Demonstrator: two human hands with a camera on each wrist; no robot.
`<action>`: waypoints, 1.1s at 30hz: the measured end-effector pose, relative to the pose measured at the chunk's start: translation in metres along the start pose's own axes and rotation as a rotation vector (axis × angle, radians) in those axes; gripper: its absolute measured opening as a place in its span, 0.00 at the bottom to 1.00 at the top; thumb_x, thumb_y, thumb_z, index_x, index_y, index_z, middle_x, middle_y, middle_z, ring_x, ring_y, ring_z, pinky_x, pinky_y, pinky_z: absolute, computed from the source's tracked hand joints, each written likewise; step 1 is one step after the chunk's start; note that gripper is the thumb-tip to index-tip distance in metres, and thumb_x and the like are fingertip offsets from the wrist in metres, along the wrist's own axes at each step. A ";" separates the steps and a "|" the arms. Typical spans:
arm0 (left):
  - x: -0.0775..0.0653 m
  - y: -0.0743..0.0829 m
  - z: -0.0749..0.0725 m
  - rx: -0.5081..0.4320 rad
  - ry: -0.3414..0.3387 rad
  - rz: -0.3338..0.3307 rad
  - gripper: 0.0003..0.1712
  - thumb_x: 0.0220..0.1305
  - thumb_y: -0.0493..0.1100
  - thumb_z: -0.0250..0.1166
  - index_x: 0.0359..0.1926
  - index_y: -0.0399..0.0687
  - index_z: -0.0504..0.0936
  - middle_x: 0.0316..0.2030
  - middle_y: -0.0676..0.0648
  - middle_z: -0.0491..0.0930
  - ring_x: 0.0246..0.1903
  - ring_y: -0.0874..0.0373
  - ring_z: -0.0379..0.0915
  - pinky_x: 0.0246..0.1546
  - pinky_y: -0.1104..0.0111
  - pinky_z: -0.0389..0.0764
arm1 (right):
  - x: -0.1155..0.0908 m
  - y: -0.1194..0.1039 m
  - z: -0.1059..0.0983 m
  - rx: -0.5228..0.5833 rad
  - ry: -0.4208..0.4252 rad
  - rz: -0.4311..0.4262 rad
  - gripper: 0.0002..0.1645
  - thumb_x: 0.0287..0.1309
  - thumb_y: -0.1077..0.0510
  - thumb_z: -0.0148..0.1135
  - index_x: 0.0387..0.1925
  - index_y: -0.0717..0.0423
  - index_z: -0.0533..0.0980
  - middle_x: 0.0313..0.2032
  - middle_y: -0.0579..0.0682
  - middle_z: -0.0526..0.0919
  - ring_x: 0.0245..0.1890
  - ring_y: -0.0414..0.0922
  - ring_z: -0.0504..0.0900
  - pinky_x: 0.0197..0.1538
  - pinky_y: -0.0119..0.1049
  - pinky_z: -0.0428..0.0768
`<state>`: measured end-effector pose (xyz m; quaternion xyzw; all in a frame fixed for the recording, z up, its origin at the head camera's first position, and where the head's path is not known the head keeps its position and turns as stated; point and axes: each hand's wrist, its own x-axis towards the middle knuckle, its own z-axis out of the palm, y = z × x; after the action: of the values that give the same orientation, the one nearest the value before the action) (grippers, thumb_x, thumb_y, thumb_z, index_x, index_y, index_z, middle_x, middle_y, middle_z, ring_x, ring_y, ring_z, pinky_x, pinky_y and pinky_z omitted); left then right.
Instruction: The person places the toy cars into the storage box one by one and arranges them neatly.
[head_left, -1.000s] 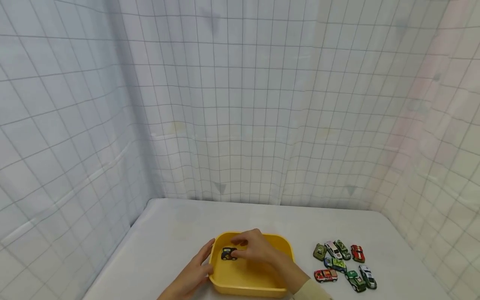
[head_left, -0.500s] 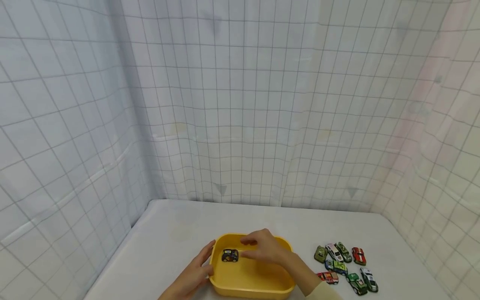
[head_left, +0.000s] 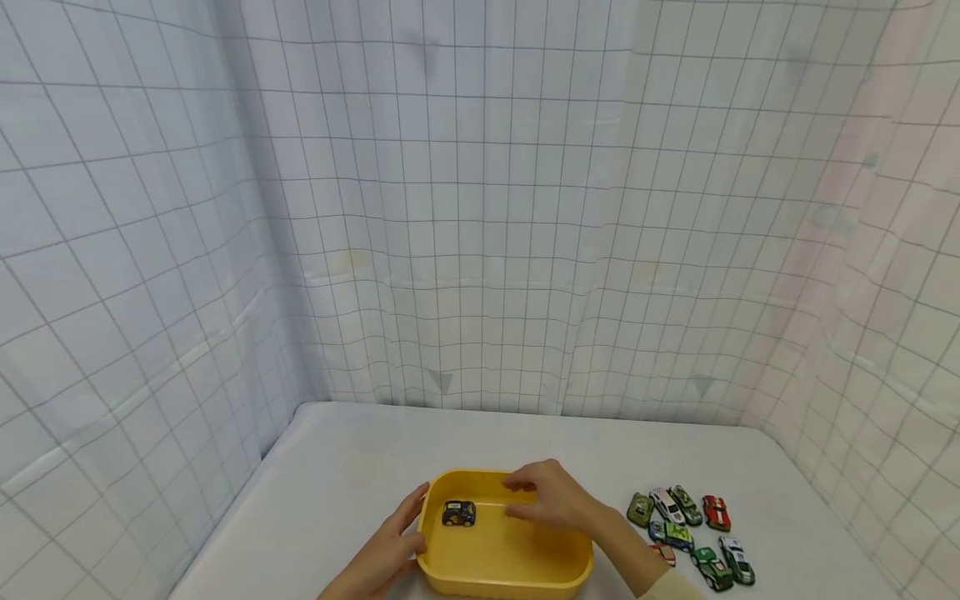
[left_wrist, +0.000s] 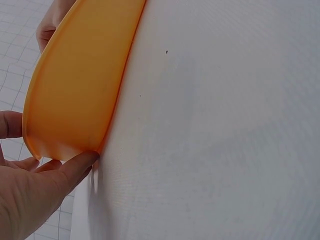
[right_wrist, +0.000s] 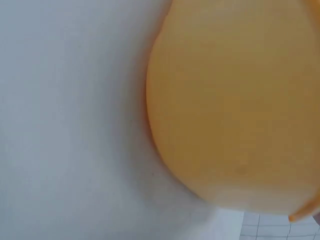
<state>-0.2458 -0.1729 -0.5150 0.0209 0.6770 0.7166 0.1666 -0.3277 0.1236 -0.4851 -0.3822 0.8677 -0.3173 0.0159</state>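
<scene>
A yellow plastic bin (head_left: pixel 502 546) stands at the front of the table, with one small dark toy car (head_left: pixel 458 512) lying inside, near its left wall. My left hand (head_left: pixel 387 542) holds the bin's left end from outside; the left wrist view has its thumb (left_wrist: pixel 75 167) low on the wall and a finger (left_wrist: pixel 10 124) at the rim. Over the right half of the bin is my right hand (head_left: pixel 551 497), thumb and fingers apart, nothing between them. It is to the right of the dark car. The right wrist view shows mostly the bin's outer wall (right_wrist: pixel 235 115).
Right of the bin lie several toy cars in a loose group, among them a red one (head_left: pixel 716 512), a green one (head_left: pixel 711 568) and a white one (head_left: pixel 737 559). My right forearm partly covers an orange-red car (head_left: pixel 663 553). Grid-patterned curtains (head_left: pixel 480 250) surround the white table (head_left: pixel 360 450).
My right hand has let go of the dark toy car and drawn back to the right across the bin. The car stays near the left wall; my left hand keeps its place.
</scene>
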 end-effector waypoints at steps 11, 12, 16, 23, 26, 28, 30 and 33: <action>-0.002 0.006 0.003 -0.002 0.004 -0.016 0.53 0.59 0.27 0.53 0.83 0.41 0.40 0.77 0.24 0.32 0.73 0.22 0.42 0.59 0.39 0.74 | -0.020 0.007 -0.021 -0.013 0.043 -0.007 0.20 0.62 0.55 0.73 0.53 0.62 0.85 0.48 0.51 0.89 0.46 0.48 0.87 0.51 0.34 0.84; -0.003 0.006 0.003 0.000 0.004 -0.016 0.53 0.59 0.27 0.53 0.83 0.41 0.40 0.77 0.24 0.32 0.73 0.22 0.42 0.59 0.39 0.74 | -0.022 0.008 -0.022 -0.011 0.043 -0.008 0.20 0.63 0.55 0.73 0.53 0.62 0.85 0.48 0.51 0.88 0.46 0.48 0.87 0.51 0.34 0.84; -0.002 0.006 0.004 0.003 0.014 -0.012 0.54 0.58 0.27 0.53 0.83 0.41 0.41 0.77 0.24 0.32 0.73 0.22 0.43 0.59 0.38 0.74 | -0.028 0.010 -0.028 -0.014 0.057 -0.022 0.20 0.64 0.54 0.72 0.52 0.62 0.85 0.48 0.53 0.89 0.45 0.47 0.87 0.51 0.36 0.84; 0.000 0.003 0.004 0.013 0.020 -0.018 0.54 0.58 0.27 0.54 0.83 0.40 0.41 0.77 0.24 0.33 0.72 0.22 0.45 0.58 0.38 0.75 | -0.039 0.015 -0.036 -0.009 0.086 -0.004 0.18 0.64 0.56 0.72 0.51 0.63 0.85 0.47 0.55 0.89 0.44 0.48 0.87 0.49 0.43 0.86; -0.001 0.001 0.002 0.016 0.027 -0.018 0.53 0.57 0.26 0.54 0.83 0.39 0.41 0.77 0.24 0.34 0.72 0.22 0.45 0.57 0.39 0.76 | -0.044 0.016 -0.038 0.017 0.088 -0.013 0.18 0.64 0.58 0.72 0.51 0.65 0.85 0.47 0.58 0.88 0.45 0.53 0.87 0.49 0.43 0.86; 0.000 0.000 0.002 0.011 0.030 -0.013 0.53 0.58 0.26 0.53 0.83 0.39 0.42 0.77 0.24 0.34 0.72 0.22 0.45 0.57 0.40 0.77 | -0.046 0.018 -0.040 0.022 0.098 -0.016 0.18 0.64 0.58 0.72 0.51 0.66 0.85 0.47 0.58 0.88 0.45 0.54 0.87 0.49 0.41 0.86; 0.001 -0.001 0.001 0.000 0.025 -0.015 0.53 0.58 0.26 0.53 0.83 0.39 0.41 0.77 0.24 0.33 0.72 0.22 0.46 0.57 0.41 0.78 | -0.049 0.020 -0.043 0.008 0.104 -0.014 0.17 0.63 0.59 0.72 0.50 0.65 0.85 0.46 0.57 0.88 0.46 0.53 0.87 0.49 0.39 0.86; 0.001 0.000 0.000 -0.012 0.015 -0.005 0.54 0.58 0.26 0.53 0.83 0.39 0.40 0.77 0.24 0.32 0.73 0.22 0.45 0.57 0.42 0.78 | -0.052 0.024 -0.047 -0.018 0.098 -0.001 0.17 0.63 0.58 0.72 0.50 0.63 0.85 0.46 0.55 0.89 0.45 0.50 0.87 0.49 0.38 0.86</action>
<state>-0.2463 -0.1731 -0.5155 0.0128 0.6740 0.7204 0.1633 -0.3196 0.1960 -0.4718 -0.3670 0.8700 -0.3278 -0.0300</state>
